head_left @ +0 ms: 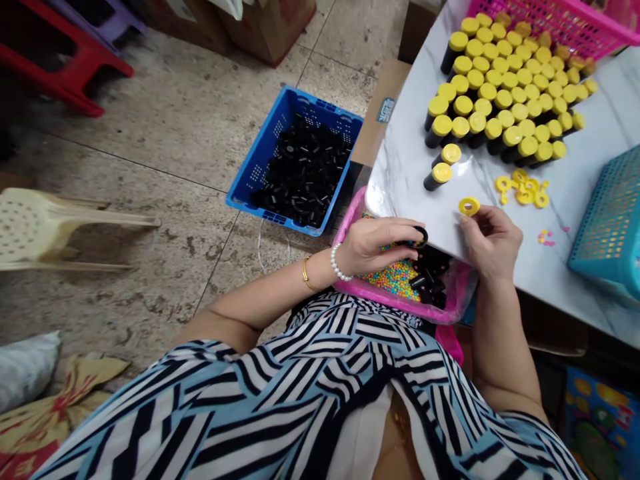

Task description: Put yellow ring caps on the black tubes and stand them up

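Observation:
My left hand (373,243) is closed round a black tube (421,237), over a pink basin (350,283) that holds small coloured beads (393,279) and black tubes (430,283). Between thumb and fingers of my right hand (493,243) is a yellow ring (469,206), held at the table's surface. Several loose yellow rings (525,190) lie beyond that hand. Many black tubes with yellow caps (505,100) stand together on the white table (405,193), two of them nearest the basin.
On the floor to the left is a blue crate (240,193) full of black tubes. A teal basket (607,227) stands at the table's right, a pink basket (590,27) at its back. Small pink bits (547,238) lie near my right hand. A cream stool (30,227) is far left.

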### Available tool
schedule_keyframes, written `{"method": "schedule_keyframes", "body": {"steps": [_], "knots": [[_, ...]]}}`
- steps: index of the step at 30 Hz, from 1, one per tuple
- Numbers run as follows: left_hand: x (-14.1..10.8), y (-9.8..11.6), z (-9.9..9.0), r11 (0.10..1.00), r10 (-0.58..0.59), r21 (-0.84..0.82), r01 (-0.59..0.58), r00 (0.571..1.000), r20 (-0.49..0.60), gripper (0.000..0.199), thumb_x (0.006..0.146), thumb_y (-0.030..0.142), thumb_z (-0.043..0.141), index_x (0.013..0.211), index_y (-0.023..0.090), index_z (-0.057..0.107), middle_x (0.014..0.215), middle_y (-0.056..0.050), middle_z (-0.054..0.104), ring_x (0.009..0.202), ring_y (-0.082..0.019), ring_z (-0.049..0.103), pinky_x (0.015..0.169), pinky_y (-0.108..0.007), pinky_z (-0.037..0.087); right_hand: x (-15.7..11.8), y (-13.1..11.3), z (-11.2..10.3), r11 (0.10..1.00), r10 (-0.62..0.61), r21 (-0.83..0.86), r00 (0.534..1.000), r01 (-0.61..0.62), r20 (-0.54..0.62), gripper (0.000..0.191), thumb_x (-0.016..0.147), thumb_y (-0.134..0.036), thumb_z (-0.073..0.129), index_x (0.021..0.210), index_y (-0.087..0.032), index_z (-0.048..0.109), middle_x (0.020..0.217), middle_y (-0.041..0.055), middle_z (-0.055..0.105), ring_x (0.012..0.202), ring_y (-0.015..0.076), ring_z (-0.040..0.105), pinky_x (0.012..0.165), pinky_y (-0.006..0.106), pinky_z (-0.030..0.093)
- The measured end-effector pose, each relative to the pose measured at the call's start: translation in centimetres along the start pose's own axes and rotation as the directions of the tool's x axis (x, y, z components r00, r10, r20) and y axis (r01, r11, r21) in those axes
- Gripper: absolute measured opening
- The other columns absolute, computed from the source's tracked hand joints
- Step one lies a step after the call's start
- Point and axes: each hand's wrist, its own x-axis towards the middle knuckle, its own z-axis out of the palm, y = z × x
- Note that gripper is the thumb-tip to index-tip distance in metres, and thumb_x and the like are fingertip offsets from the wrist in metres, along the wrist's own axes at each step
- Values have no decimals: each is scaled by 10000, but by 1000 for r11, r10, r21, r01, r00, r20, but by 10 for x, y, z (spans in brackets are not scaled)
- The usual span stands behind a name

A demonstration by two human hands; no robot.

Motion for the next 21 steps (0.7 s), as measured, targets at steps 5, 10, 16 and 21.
{"method": "schedule_keyframes", "body": {"steps": [5, 10, 16, 21], "knots": [[1, 8, -5, 990, -27, 139, 14, 996, 90, 276, 984, 396, 691, 1188, 210, 680, 1023, -49, 785, 890, -122, 759, 810, -226, 615, -1, 2, 1, 1000, -13, 14, 1000, 13, -15, 249, 862, -398, 756, 1033, -216, 753, 906, 31, 701, 761, 167, 610, 730, 332, 519], [-10, 13, -13, 882, -246, 468, -53, 796, 553, 234, 999, 370, 569, 1057, 188, 705, 822, -56, 710, 666, -155, 661, 587, -256, 490, -1, -2, 1, 998, -50, -28, 998, 49, -24, 190, 867, -383, 748, 961, -218, 752, 855, 24, 687, 739, 163, 593, 723, 329, 505], [-34, -7, -9, 850, -469, 526, 34, 505, 725, 186, 971, 365, 608, 1000, 193, 672, 733, -22, 665, 619, -148, 602, 613, -253, 425, -3, -3, 2, 994, -84, -77, 996, 82, -14, 137, 887, -359, 718, 955, -241, 739, 839, 19, 660, 742, 178, 588, 740, 355, 497], [-50, -16, -6, 862, -490, 482, 160, 509, 708, 238, 978, 360, 643, 1123, 171, 659, 842, -45, 704, 740, -169, 673, 693, -254, 491, -3, -5, 0, 992, -56, -109, 997, 61, 52, 120, 905, -369, 696, 963, -266, 713, 855, 32, 655, 824, 221, 621, 782, 396, 506]]}}
